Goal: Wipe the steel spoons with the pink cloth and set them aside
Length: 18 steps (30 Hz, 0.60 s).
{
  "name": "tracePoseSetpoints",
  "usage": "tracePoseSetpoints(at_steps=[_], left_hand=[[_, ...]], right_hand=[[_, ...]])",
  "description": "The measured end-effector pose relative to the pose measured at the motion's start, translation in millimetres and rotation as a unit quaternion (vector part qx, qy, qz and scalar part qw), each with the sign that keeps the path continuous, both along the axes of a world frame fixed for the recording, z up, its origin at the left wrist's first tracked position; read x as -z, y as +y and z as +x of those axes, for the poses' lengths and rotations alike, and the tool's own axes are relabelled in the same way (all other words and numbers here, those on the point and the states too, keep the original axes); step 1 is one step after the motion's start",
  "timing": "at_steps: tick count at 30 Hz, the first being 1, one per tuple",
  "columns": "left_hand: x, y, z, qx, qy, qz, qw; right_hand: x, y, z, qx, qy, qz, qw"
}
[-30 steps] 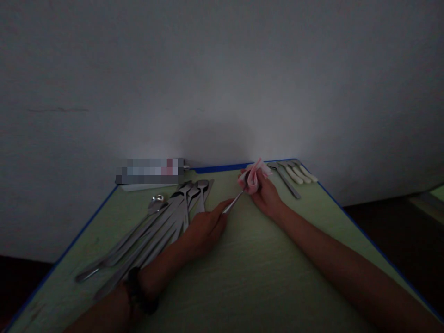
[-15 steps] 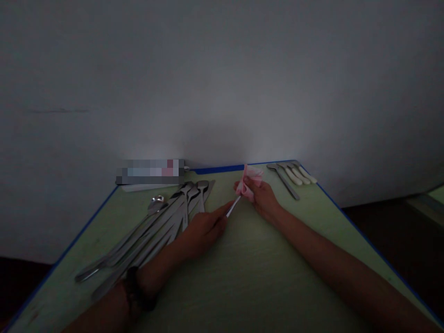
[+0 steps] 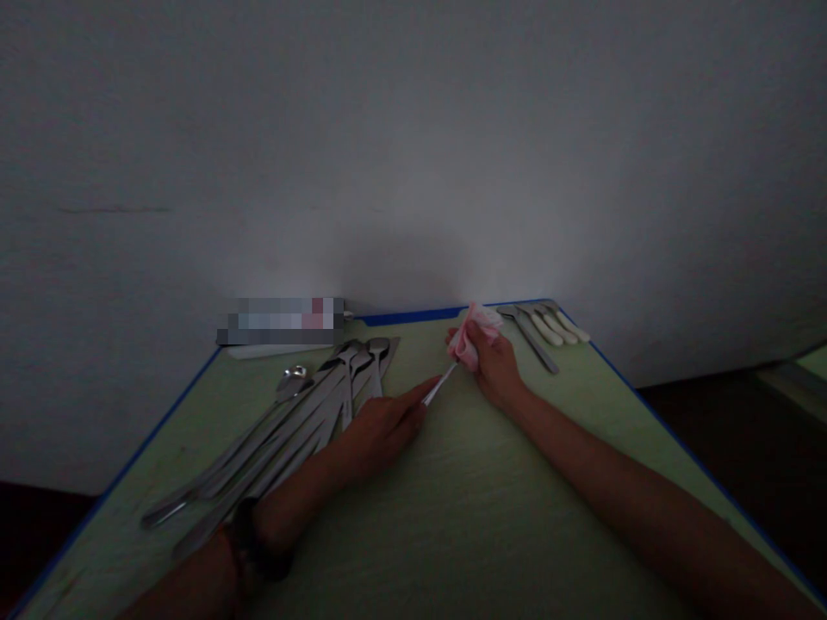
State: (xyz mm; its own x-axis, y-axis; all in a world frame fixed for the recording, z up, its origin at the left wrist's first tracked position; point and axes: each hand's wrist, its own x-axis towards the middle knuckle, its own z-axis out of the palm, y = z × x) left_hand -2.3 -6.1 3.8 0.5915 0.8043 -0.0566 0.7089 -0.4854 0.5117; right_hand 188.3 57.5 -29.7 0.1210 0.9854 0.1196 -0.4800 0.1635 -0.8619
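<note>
My left hand (image 3: 388, 428) is closed around the near end of a thin metal piece of cutlery (image 3: 441, 385). Its far end disappears into a pink and white cloth (image 3: 481, 320), so its kind is hidden. The cloth is bunched in my right hand (image 3: 492, 362), pinched between thumb and fingers around that end. Left of my left hand, partly behind my forearm, lies a pile of long metal cutlery (image 3: 310, 405), with several spoons among it. To the right of the cloth a metal spoon (image 3: 531, 340) rests alone on the table.
Several white-handled utensils (image 3: 556, 327) lie side by side at the table's far right corner. At the far left stands a blurred-out box-like thing (image 3: 284, 320) on something white. The green table (image 3: 465, 525) has a blue edge and meets a grey wall (image 3: 413, 155).
My right hand and the cloth have shifted slightly right, away from my left hand, along the cutlery. A little more of its metal shows. My left hand has hardly moved.
</note>
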Motion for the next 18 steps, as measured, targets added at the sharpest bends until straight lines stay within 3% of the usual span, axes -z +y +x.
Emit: tracePoseSetpoints(at_steps=[6, 10, 18], left_hand=[[3.2, -1.7, 2.2, -0.011, -0.008, 0.02, 1.0], [5.0, -1.8, 4.3, -0.031, -0.013, 0.023, 0.999], [9.2, -0.3, 4.0, -0.043, -0.008, 0.029, 0.999]], right_hand=[[-3.2, -13.0, -14.7, -0.035, 0.066, -0.059, 0.995], [-5.6, -22.8, -26.4, -0.074, 0.069, -0.053, 0.993], [-8.4, -16.6, -23.7, -0.124, 0.135, -0.076, 0.98]])
